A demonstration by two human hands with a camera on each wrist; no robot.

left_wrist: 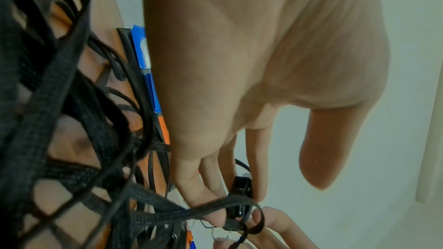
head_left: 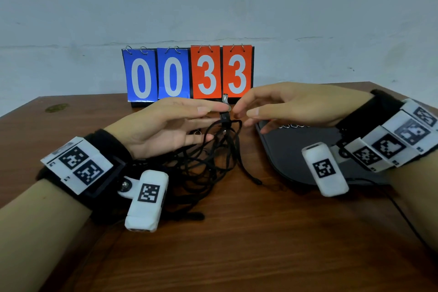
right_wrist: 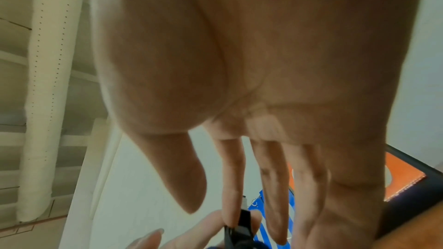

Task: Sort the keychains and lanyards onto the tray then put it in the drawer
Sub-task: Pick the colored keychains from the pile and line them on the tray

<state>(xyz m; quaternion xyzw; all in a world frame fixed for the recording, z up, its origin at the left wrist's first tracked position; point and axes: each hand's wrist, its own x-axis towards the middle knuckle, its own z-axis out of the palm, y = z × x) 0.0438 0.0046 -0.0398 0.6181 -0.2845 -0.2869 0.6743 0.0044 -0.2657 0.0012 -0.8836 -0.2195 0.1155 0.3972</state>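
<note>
A lanyard clip (head_left: 224, 108) is pinched by the left hand (head_left: 166, 125); the right hand (head_left: 284, 104) is held loose beside it. Tangled lanyards (head_left: 201, 161) below remain unsorted, the tray (head_left: 291, 149) nearly bare.

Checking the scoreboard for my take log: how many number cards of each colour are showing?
Blue cards: 2
Orange-red cards: 2
Total: 4

Woven cloth lanyards (head_left: 208, 156), matt plastic tray (head_left: 291, 149), grained wooden table (head_left: 260, 232).
</note>
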